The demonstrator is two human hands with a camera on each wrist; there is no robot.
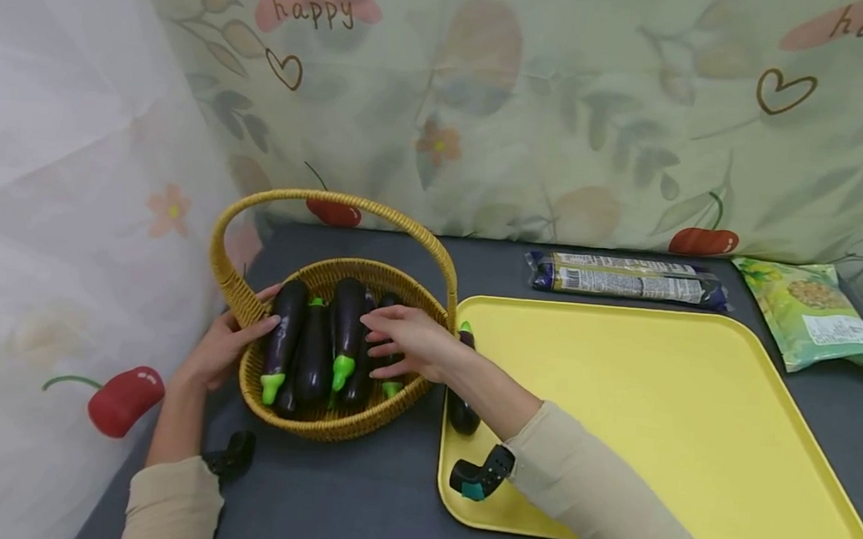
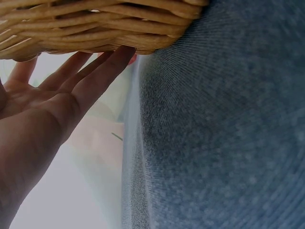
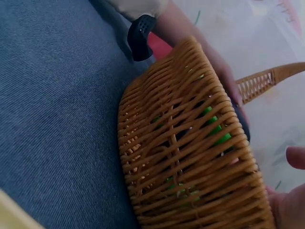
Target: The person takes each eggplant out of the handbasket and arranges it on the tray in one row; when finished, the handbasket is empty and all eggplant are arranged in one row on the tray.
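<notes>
A woven basket [image 1: 330, 431] with a tall arched handle holds several dark eggplants [image 1: 286, 326] with bright green caps. My left hand [image 1: 221, 347] holds the basket's left rim, its thumb over the edge against an eggplant; in the left wrist view its fingers [image 2: 102, 76] support the outer wicker wall. Over the basket's right side is my right hand [image 1: 411, 342], fingers spread and loosely bent above the eggplants, with nothing gripped. The right wrist view shows the basket wall [image 3: 186, 138], with green caps through the weave. Another eggplant [image 1: 463, 405] lies along the tray's left edge, partly hidden by my right forearm.
A large yellow tray [image 1: 638, 426] sits right of the basket on the dark grey cloth [image 1: 355, 498]. Behind the tray lies a long clear-and-blue packet [image 1: 626, 281]. A green bag [image 1: 822, 318] is at the far right. Patterned curtains hang at the back and left.
</notes>
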